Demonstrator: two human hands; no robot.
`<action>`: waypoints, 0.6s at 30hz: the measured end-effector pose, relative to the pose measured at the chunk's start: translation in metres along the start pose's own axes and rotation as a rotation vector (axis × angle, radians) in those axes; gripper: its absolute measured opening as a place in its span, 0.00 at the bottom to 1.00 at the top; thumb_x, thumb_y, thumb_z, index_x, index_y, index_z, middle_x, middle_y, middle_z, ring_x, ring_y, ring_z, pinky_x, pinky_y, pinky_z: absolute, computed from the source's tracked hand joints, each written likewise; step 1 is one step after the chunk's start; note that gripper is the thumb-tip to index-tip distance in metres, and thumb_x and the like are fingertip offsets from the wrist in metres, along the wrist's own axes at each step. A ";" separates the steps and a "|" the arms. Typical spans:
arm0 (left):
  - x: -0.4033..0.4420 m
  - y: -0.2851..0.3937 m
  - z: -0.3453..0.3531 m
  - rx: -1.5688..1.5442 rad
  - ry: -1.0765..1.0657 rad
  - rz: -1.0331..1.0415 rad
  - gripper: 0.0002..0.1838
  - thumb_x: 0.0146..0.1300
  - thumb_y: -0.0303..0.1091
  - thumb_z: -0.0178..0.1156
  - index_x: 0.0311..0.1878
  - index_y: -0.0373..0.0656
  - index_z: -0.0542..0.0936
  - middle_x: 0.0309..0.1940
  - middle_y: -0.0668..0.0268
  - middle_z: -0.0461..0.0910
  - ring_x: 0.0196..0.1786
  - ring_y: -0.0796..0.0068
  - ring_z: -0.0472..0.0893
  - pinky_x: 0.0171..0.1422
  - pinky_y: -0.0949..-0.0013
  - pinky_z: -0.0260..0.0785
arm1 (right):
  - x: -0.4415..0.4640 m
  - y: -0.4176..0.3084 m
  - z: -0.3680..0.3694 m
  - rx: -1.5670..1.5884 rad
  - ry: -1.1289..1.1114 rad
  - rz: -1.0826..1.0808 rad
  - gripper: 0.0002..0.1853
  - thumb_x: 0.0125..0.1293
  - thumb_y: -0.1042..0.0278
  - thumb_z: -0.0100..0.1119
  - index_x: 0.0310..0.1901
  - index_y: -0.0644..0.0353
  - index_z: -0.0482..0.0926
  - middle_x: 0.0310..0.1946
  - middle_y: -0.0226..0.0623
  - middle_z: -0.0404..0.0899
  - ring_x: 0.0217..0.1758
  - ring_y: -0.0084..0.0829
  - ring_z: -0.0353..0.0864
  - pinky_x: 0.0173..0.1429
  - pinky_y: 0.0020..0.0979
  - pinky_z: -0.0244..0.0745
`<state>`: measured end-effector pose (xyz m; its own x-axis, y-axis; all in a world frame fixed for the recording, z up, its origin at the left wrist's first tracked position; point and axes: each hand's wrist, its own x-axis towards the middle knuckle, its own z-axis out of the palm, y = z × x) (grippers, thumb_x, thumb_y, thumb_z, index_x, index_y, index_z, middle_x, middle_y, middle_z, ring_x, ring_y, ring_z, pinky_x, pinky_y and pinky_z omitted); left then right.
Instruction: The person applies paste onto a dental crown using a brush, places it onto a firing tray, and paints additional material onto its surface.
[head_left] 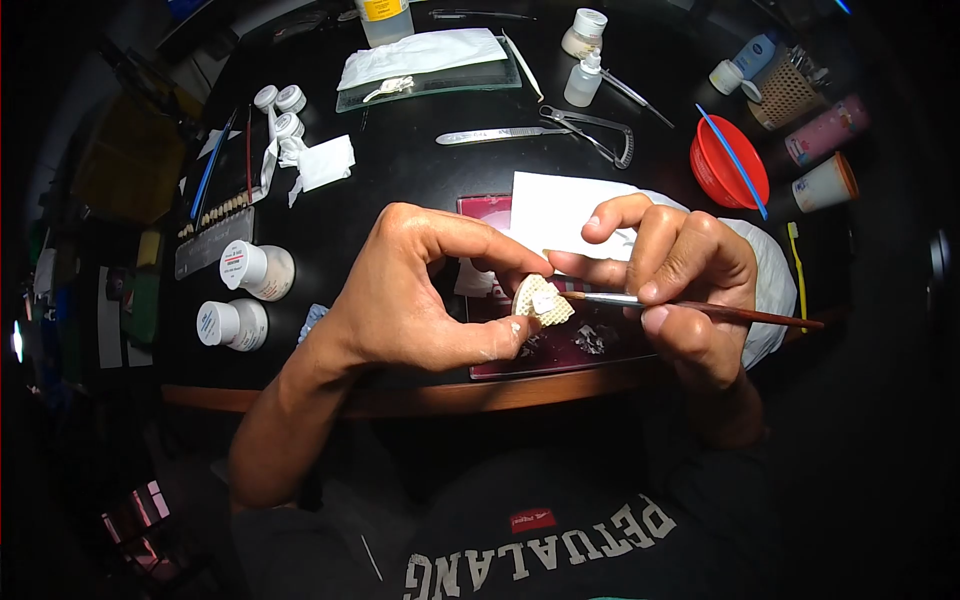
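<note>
Between the thumb and index finger of my left hand (425, 280) is a small cream-coloured dental piece with a grid-like textured surface (559, 313). A white patch shows on its face; its exact kind is unclear. My right hand (690, 270) grips a fine paintbrush (720, 311) with a reddish-brown handle and metal ferrule. The brush tip points left, at or very near the piece's right side; contact cannot be told. Below both hands lies a dark red mat or tile (490, 362) with whitish crumbs on it. White paper (560, 205) is just behind.
Two labelled jars (245, 326) stand left, near a shade guide (215, 240). Behind are a glass slab (440, 85), a scalpel handle (490, 135), a caliper (610, 145) and a dropper bottle (583, 82). A red bowl (722, 170) holding a blue stick and a yellow toothbrush (798, 262) lie right.
</note>
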<state>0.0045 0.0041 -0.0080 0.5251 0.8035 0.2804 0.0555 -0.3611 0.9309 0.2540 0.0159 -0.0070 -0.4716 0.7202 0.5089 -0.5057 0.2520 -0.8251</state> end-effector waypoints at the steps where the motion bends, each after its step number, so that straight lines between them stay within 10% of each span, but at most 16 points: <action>1: 0.000 -0.001 0.000 -0.001 0.002 0.009 0.22 0.44 0.26 0.75 0.46 0.28 0.87 0.39 0.53 0.88 0.42 0.72 0.87 0.50 0.74 0.77 | 0.000 0.000 0.000 -0.001 -0.003 -0.002 0.02 0.59 0.81 0.58 0.33 0.65 0.75 0.30 0.38 0.76 0.62 0.46 0.77 0.67 0.55 0.81; 13: 0.000 -0.006 -0.001 -0.024 0.000 0.033 0.24 0.45 0.27 0.76 0.47 0.27 0.86 0.41 0.51 0.88 0.46 0.69 0.87 0.56 0.70 0.78 | 0.000 -0.001 -0.002 -0.080 -0.074 -0.047 0.03 0.55 0.78 0.54 0.32 0.62 0.72 0.28 0.37 0.71 0.62 0.46 0.72 0.66 0.63 0.79; 18: 0.001 -0.001 -0.003 -0.060 -0.006 -0.013 0.24 0.47 0.26 0.77 0.49 0.28 0.86 0.44 0.51 0.88 0.48 0.69 0.87 0.57 0.70 0.78 | -0.009 -0.011 -0.005 -0.259 -0.010 -0.161 0.08 0.50 0.80 0.54 0.35 0.63 0.76 0.28 0.36 0.74 0.55 0.42 0.72 0.55 0.42 0.84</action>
<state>0.0028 0.0065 -0.0083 0.5295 0.8051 0.2674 0.0111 -0.3218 0.9467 0.2670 0.0096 -0.0037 -0.4085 0.6514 0.6394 -0.3744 0.5193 -0.7682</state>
